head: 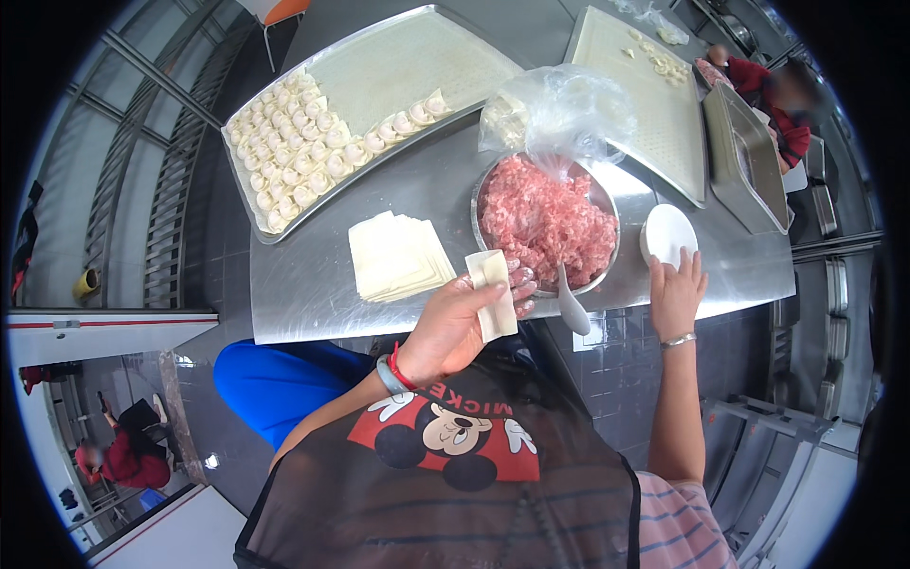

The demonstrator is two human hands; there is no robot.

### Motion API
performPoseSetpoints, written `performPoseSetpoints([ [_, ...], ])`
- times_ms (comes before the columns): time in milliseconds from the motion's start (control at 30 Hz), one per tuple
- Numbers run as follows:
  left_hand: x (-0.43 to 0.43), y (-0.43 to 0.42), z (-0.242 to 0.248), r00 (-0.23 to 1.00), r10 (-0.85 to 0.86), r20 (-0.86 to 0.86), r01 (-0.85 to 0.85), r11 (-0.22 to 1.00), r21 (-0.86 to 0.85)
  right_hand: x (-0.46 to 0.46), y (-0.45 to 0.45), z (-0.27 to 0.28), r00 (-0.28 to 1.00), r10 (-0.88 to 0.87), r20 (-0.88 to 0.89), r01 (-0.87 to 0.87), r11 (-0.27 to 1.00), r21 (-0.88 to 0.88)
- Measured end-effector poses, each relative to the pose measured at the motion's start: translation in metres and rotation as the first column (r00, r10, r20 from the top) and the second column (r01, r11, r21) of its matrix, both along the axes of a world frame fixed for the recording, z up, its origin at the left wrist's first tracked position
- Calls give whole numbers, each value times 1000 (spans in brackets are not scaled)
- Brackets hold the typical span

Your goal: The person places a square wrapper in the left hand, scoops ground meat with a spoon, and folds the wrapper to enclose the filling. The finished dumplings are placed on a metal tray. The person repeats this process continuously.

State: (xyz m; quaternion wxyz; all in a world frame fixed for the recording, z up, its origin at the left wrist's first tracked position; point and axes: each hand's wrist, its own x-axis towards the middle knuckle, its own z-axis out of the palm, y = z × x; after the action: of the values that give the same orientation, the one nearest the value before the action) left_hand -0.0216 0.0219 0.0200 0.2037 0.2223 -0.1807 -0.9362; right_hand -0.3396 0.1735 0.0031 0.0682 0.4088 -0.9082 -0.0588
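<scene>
My left hand [455,313] holds a folded dumpling wrapper [492,295] between thumb and fingers, close to the near edge of the steel table. Any filling inside the wrapper is hidden. White smears coat the fingertips of this hand. My right hand [677,290] reaches to a small white bowl [670,235], its fingertips at the near rim and holding nothing visible. Between the hands stands a round metal bowl [547,213] of raw minced meat, with a white spoon [571,302] leaning out over the near rim. A stack of square wrappers [398,256] lies left of it.
A metal tray [419,57] holds rows of folded dumplings [288,153]. A clear plastic bag [569,107] overhangs the meat bowl. Farther right are another tray [625,107] with pale pieces and a deep metal pan [746,156]. A person [782,99] sits beyond; another [135,455] is far left.
</scene>
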Motion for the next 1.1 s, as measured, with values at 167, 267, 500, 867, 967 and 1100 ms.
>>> performPoseSetpoints([
  [167,-4,2,5,996,-57,73,64,993,-102,59,-12,38,923,378,76,-259,754,-604],
  [267,-8,5,8,994,-76,82,88,984,-158,119,-25,59,697,712,80,-557,609,-565],
  [500,-1,9,11,996,-91,24,94,976,-197,156,-50,56,687,724,66,-598,614,-515],
  [867,-5,1,1,992,97,83,-98,995,4,172,-46,52,458,572,681,-55,782,-621],
  [967,-3,-6,-2,991,-62,-122,68,997,44,189,-49,38,-82,581,810,378,770,-514],
  [1100,-6,1,-2,990,106,-92,-87,978,191,180,-49,34,-134,728,672,626,588,-513],
])
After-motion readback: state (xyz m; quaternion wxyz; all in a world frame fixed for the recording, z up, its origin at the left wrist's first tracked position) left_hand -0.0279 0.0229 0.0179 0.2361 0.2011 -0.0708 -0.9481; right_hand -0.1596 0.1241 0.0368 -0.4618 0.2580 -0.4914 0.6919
